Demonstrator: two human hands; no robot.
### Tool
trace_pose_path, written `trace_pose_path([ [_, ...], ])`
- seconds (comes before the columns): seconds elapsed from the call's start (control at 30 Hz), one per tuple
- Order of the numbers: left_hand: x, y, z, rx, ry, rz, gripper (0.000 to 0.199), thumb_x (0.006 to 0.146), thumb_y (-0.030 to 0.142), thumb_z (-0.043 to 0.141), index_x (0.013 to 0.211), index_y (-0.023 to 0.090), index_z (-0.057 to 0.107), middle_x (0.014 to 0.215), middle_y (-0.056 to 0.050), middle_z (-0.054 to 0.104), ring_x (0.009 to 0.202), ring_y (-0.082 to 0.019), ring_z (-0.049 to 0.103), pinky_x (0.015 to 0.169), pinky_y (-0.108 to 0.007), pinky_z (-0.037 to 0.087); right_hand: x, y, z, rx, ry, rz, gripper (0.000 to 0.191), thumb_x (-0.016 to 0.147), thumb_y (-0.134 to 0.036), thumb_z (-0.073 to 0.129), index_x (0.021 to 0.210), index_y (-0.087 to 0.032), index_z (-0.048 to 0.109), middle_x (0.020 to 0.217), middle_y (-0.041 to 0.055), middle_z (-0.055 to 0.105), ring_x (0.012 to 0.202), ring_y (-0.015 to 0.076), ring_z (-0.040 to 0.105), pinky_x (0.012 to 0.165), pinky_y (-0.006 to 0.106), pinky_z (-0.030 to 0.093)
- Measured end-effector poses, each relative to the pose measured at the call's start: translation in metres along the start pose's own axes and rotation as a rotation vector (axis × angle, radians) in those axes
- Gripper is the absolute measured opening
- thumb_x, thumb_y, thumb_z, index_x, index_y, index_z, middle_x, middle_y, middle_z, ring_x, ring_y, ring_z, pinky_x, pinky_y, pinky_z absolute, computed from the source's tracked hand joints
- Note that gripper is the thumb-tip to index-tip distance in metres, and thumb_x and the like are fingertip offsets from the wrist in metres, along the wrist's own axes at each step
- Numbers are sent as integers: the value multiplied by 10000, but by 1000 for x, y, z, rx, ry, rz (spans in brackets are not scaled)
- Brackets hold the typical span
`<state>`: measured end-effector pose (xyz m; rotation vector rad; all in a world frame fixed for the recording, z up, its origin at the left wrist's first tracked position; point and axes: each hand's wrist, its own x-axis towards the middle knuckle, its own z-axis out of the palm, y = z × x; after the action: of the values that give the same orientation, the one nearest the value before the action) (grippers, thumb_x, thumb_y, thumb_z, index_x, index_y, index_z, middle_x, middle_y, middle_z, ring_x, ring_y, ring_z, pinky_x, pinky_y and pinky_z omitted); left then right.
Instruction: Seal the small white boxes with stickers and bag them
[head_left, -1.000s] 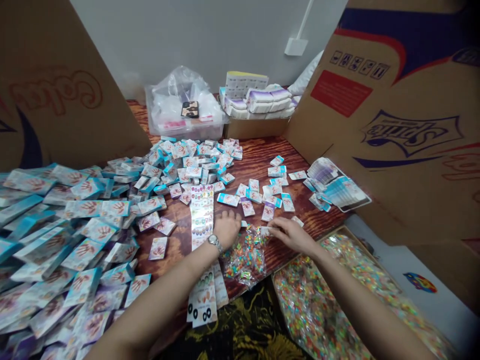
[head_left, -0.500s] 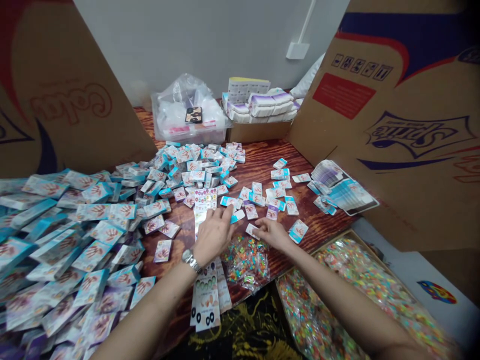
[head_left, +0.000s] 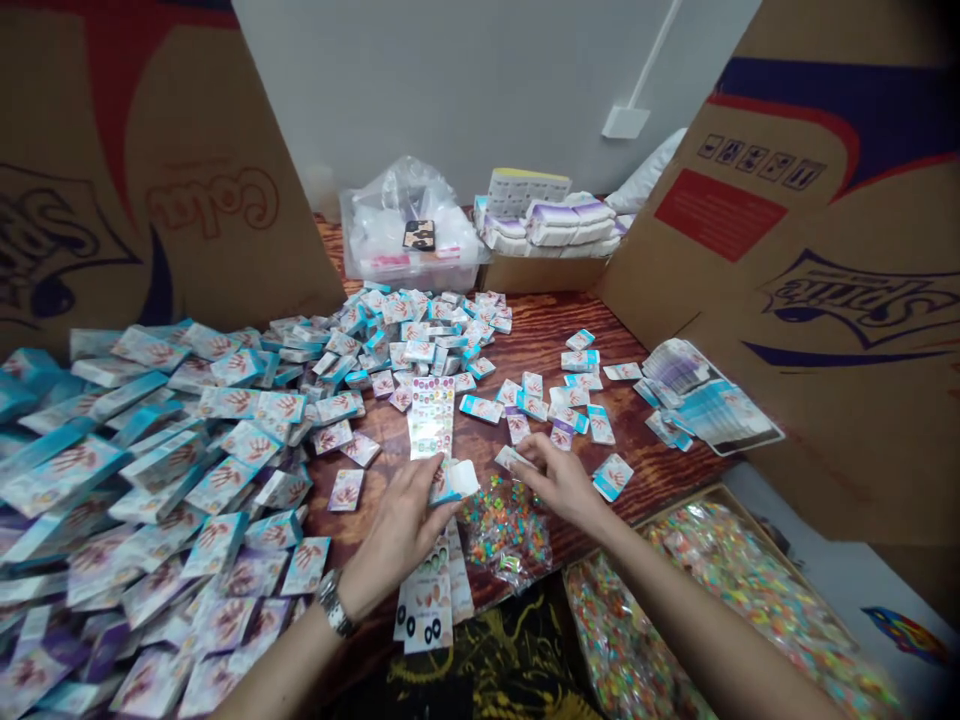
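Left hand point(head_left: 397, 525) gripping an open-flapped carton point(head_left: 448, 484) over printed strips point(head_left: 433, 420) on the counter point(head_left: 541, 328); right hand point(head_left: 559, 482) pinching a pale piece point(head_left: 510, 458). The carton (presumably thin card) should be light, crushable, best held by its side edges.

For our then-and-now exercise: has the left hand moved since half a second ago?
Yes: the left hand has moved away from the plastic tub, back toward the person and slightly left.

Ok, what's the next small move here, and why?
Probably bring the right hand toward the small box: the left hand holds it with what looks like an open flap facing right, while the right hand holds a small white piece nearby, apart from it.
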<state>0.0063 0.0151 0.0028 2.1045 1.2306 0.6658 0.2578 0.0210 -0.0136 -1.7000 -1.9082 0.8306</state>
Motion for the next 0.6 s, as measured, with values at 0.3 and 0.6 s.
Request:
trace_pose_path([
  [0.3, -11, -1, -5, -75, 2, -28, 413, 827, 416, 599, 1162, 201, 488, 1100, -94, 588, 1022, -247, 544, 873, -400, 443, -3, -63, -9, -237, 118, -704, 232, 924, -160, 440, 1083, -185, 607, 933, 75, 637, 856, 171, 579, 729, 286, 474],
  [0.6, -18, 9, -14, -2, -51, 6, 367, 847, 333, 589, 1165, 186, 478, 1062, -86, 581, 987, -240, 541, 833, -384, 454, -1, -76, -7, -729, 66, -1072, 193, 912, -145, 468, 1037, -155, 615, 838, 61, 641, 708, 166, 536, 592, 294, 425],
])
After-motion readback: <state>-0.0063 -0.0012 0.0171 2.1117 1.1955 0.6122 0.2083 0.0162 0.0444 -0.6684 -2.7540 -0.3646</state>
